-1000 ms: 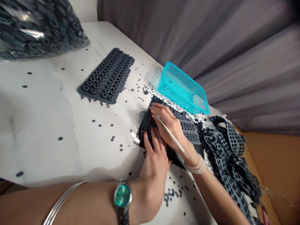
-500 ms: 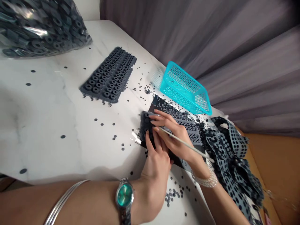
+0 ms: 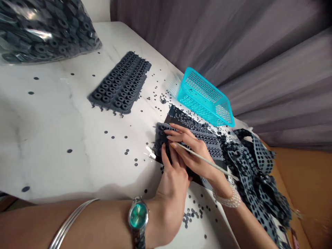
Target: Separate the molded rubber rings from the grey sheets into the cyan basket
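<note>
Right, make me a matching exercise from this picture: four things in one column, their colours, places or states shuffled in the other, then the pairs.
Things:
1. Left hand
2. Basket
3. Right hand
4. Clear bag

Descriptions:
A. full of dark rings
B. holding a thin pale rod
C. on the arm with a green-faced watch
D. turquoise

Pairs: 1-C, 2-D, 3-B, 4-A

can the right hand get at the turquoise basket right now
Probably yes: the turquoise basket sits just beyond the right hand, with only low dark pieces visible between. The thin pale stick in its grip would likely need putting down.
</note>
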The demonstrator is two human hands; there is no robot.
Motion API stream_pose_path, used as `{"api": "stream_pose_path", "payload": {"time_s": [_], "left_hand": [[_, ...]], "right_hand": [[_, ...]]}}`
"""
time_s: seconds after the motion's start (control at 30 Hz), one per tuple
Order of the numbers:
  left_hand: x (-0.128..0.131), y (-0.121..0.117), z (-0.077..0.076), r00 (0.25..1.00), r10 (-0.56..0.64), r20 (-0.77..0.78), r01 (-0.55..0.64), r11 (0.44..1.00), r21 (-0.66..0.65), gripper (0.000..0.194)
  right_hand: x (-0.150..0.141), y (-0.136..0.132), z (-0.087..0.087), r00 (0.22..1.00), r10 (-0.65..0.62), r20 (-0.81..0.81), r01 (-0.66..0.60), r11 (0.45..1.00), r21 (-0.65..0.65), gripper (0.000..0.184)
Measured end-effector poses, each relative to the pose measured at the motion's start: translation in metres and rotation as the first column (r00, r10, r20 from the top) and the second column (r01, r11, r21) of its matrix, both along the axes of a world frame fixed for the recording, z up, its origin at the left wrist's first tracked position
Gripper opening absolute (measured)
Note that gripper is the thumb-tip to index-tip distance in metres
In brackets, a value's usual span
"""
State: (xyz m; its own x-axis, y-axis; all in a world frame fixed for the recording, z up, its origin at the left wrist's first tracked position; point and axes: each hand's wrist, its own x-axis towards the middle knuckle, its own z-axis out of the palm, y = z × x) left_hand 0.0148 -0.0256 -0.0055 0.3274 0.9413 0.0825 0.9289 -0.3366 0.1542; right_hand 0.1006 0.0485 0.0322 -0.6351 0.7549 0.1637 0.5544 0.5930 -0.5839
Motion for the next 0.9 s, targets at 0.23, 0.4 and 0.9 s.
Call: {"api": "stream_pose_path", "payload": {"time_s": [0.23,0.4,0.9], "left_hand": [[-0.001,0.0,0.001,0.999,-0.021,-0.037,0.021,1.0,-0.018,0.055],[-0.001,0.0,-0.001,0.999,-0.029,0.042,0.03,0.999,-0.027,0.059],[-0.011,0.004,0.005,0.975,-0.052,-0.218,0.063,0.997,0.043,0.068]], "right_hand": [[-0.002,0.002,-0.003,0.998,0.021,0.065,-0.025,0.998,0.061,0.022],[-0.002,0.006,-0.008,0.988,0.089,0.13,-0.108,0.983,0.147,0.026],[-0.007,0.03,-0.006,0.987,0.003,-0.163,0.033,0.975,0.218,0.022]]}}
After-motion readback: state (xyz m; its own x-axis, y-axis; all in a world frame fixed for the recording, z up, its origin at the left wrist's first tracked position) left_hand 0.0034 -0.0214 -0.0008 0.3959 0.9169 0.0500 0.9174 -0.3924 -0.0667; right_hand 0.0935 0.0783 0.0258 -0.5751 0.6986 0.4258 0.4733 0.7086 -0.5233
